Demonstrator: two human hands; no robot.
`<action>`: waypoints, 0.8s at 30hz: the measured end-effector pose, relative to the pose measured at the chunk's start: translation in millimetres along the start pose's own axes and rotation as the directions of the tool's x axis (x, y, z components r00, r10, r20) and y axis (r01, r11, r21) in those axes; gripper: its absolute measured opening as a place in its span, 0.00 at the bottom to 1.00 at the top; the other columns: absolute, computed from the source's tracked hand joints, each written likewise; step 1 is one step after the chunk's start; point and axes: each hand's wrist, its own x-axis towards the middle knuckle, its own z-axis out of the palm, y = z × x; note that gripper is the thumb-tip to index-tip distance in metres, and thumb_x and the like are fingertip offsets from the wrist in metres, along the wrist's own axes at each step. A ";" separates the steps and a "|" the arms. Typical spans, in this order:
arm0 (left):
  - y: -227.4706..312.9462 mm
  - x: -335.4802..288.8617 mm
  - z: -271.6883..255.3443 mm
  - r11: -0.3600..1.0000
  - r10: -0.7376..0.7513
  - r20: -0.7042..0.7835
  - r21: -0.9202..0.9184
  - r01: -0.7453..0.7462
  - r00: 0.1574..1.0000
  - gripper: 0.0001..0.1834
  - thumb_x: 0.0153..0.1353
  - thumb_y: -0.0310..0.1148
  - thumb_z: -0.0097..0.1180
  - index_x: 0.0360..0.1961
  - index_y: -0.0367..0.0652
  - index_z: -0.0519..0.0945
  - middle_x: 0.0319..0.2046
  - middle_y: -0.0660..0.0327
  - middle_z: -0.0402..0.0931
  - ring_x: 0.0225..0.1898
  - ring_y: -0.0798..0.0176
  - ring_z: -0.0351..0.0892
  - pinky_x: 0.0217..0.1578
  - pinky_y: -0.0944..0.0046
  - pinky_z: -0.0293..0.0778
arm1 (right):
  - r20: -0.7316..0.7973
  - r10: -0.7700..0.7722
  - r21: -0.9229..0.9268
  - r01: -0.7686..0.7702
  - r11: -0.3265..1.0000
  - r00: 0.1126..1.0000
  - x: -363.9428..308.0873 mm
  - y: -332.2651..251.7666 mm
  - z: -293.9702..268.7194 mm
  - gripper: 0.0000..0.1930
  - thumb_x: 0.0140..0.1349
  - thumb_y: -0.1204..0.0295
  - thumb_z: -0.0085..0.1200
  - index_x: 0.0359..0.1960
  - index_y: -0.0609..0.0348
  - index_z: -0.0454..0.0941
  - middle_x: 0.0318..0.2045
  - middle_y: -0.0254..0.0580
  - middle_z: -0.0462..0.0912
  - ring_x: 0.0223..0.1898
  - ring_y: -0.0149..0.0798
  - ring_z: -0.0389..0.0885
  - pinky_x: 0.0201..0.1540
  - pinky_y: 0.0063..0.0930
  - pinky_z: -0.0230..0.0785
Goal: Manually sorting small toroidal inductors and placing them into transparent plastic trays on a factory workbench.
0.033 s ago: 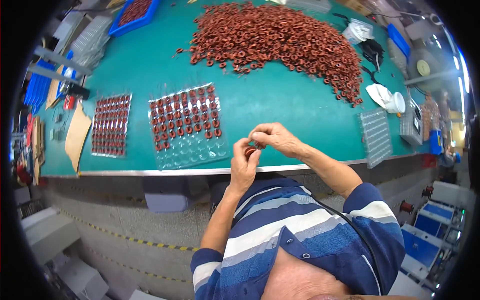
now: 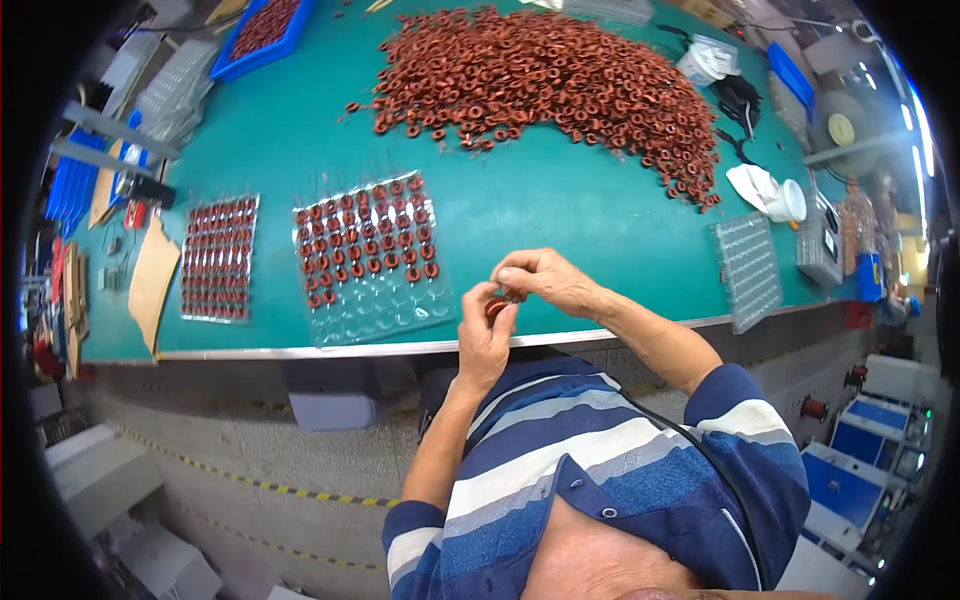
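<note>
Between the thumb and fingers of my left hand point(image 2: 484, 345) is a small reddish-brown ring coil point(image 2: 495, 309), held just above the table's front edge. My right hand point(image 2: 555, 282) pinches right beside the coil, its thumb and forefinger closed; what lies between those fingertips is too small to make out. To the left of my hands lies a clear plastic tray point(image 2: 385, 318) with round pockets. Ring coils point(image 2: 370, 245) fill its far rows, while pockets near its front hold none. Farther left, a second clear tray point(image 2: 222, 317) is filled with rows of similar coils.
A large heap of ring coils point(image 2: 560, 90) spreads over the far side of the green table point(image 2: 500, 200). A blue bin point(image 2: 225, 68) with more coils stands far left. At right are an unfilled clear tray point(image 2: 748, 272), a white cup point(image 2: 789, 203) and a grey device point(image 2: 820, 245).
The whole view has shifted slightly. Both hands stay together at the coil, with only a tiny movement of the fingers.
</note>
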 end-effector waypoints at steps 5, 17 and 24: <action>17.1 -0.6 1.2 0.948 0.186 0.024 0.260 -0.186 0.982 0.10 0.66 0.29 0.51 0.47 0.39 0.71 0.30 0.61 0.73 0.27 0.71 0.71 0.28 0.71 0.69 | 0.050 -0.033 -0.003 0.033 0.999 0.998 -3.8 -9.2 2.1 0.16 0.66 0.60 0.52 0.35 0.62 0.81 0.30 0.33 0.79 0.33 0.27 0.74 0.39 0.24 0.70; 24.4 1.1 -4.4 0.778 0.334 -0.030 0.573 -0.257 0.942 0.14 0.65 0.28 0.51 0.51 0.36 0.73 0.25 0.57 0.75 0.22 0.66 0.72 0.24 0.65 0.69 | 0.132 -0.857 -0.891 0.438 0.118 0.499 -26.3 -19.9 31.8 0.03 0.52 0.72 0.59 0.26 0.56 0.78 0.25 0.37 0.73 0.29 0.40 0.73 0.37 0.34 0.64; 25.1 12.0 -2.3 0.780 0.323 0.010 0.563 -0.272 0.946 0.14 0.63 0.25 0.51 0.50 0.35 0.73 0.31 0.48 0.78 0.31 0.50 0.80 0.32 0.59 0.74 | 0.209 -0.833 -0.901 0.431 0.039 0.512 -28.0 -20.4 32.5 0.04 0.51 0.73 0.60 0.27 0.57 0.78 0.26 0.36 0.75 0.28 0.38 0.72 0.34 0.32 0.63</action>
